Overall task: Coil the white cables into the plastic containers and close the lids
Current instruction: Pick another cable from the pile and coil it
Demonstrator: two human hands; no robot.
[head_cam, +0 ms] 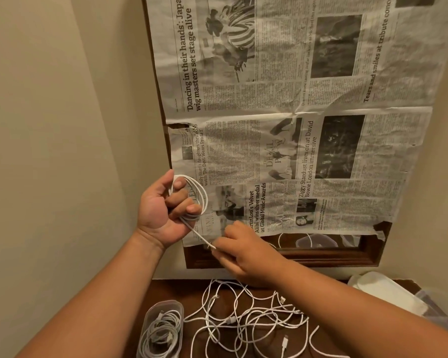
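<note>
Desk (171, 290) centre blocked by loose cable tangle (243, 319). Filled container (161, 329) just left of tangle; white plastic containers (388, 293) at right. Bare strip behind filled container. Wall (62, 125) close on left.

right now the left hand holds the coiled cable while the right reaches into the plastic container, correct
No. Head view: the right hand pinches the loose end of the coiled cable, clear of the plastic container; the left hand does hold it.
</note>
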